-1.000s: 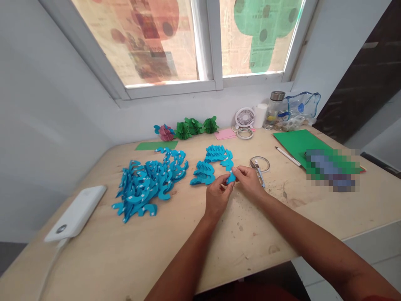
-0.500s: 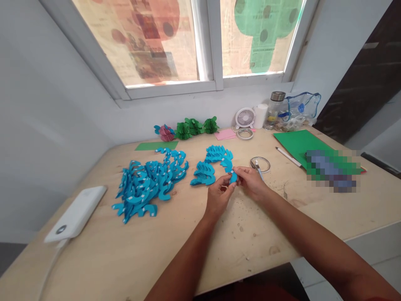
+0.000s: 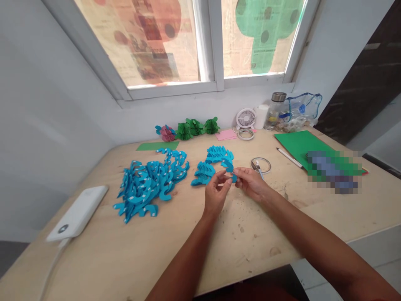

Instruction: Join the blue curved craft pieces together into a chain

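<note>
Evidently, the far left of the wooden table (image 3: 175,251) carries a white power bank (image 3: 78,211), cable attached. Next lies a loose heap of blue paper pieces (image 3: 147,184), several bearing small white patches. Behind it are a green strip (image 3: 158,146), a pink-and-blue paper flower (image 3: 167,133) and green paper ornaments (image 3: 184,131). Two folded blue bundles (image 3: 203,169) stand just beyond the left hand (image 3: 216,186). Its thumb and forefinger are curved and part-spread at a blue paper piece (image 3: 234,178); whether they grip cannot be told. That piece is between the two hands, above the table, pinched by the right hand (image 3: 249,182), thumb and forefinger closed together. Just beyond the right hand lie a tape ring (image 3: 267,159) and a cutter (image 3: 257,164). Further right, a white pencil (image 3: 290,158) lies beside a green sheet (image 3: 297,142), partly covered by a pixelated patch.
</note>
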Tool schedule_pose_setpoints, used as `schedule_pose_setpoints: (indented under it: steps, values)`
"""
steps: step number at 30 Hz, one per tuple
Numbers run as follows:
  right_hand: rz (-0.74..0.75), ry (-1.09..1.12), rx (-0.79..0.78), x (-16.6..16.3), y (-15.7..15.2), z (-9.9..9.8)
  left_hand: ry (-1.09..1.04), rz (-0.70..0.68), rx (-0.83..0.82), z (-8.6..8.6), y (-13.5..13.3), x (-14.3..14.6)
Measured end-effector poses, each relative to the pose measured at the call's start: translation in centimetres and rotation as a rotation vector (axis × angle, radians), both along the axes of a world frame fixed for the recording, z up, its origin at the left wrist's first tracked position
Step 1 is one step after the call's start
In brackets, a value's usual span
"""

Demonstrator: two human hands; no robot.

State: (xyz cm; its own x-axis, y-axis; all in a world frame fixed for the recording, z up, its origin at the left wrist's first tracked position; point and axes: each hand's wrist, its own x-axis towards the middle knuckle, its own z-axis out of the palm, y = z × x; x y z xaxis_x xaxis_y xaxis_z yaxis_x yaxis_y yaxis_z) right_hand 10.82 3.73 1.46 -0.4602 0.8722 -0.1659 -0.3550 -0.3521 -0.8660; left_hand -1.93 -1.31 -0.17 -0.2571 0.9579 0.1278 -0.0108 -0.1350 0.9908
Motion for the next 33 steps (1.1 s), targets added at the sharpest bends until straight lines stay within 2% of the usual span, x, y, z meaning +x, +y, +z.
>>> schedule_pose_setpoints:
  steps: [3, 6, 14, 25, 33]
  values:
    - [0.001, -0.066, 0.041, -0.2, -0.2, -0.1, -0.016, 0.116, 0.043, 0.1, 0.1, -0.2]
    - [0.022, -0.132, 0.080, -0.5, -0.4, -0.3, -0.012, 0.164, 0.079, 0.1, 0.2, -0.2]
    - [0.076, -0.193, 0.120, -0.9, -0.6, -0.9, 0.000, 0.159, 0.072, 0.2, 0.1, -0.3]
    - [0.115, -0.178, 0.077, -0.5, -0.2, -0.9, -0.083, 0.088, 0.060, 1.2, -0.2, -0.4]
    - [0.157, -0.326, 0.235, -0.6, -0.2, -1.2, -0.245, 0.148, -0.064, 0.8, 0.2, -0.1]
